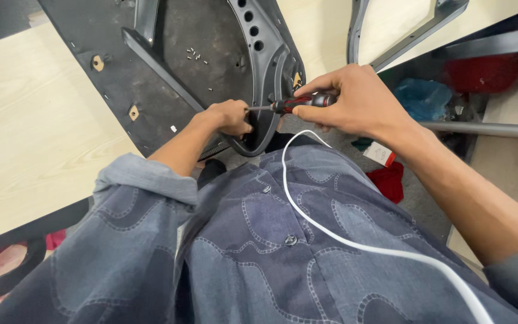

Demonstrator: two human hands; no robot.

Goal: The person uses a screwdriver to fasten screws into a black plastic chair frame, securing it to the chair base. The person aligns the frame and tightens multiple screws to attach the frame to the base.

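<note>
My right hand [355,99] grips a screwdriver [298,103] with a red and black handle, its metal shaft pointing left. My left hand [229,117] is closed at the shaft's tip, pinching there against the rim of a dark plastic chair part [274,66] with a row of round holes. What the left fingers hold is hidden. The black chair underside panel [151,90] lies on a pale wooden table [37,138] in front of me.
Several small screws [196,56] lie on the black panel. A white cable [331,234] runs across my blue patterned shirt. A grey chair frame [415,33] sits at the top right. Red cloth [391,180], a teal bag [424,96] and a metal bar [487,128] are on the right.
</note>
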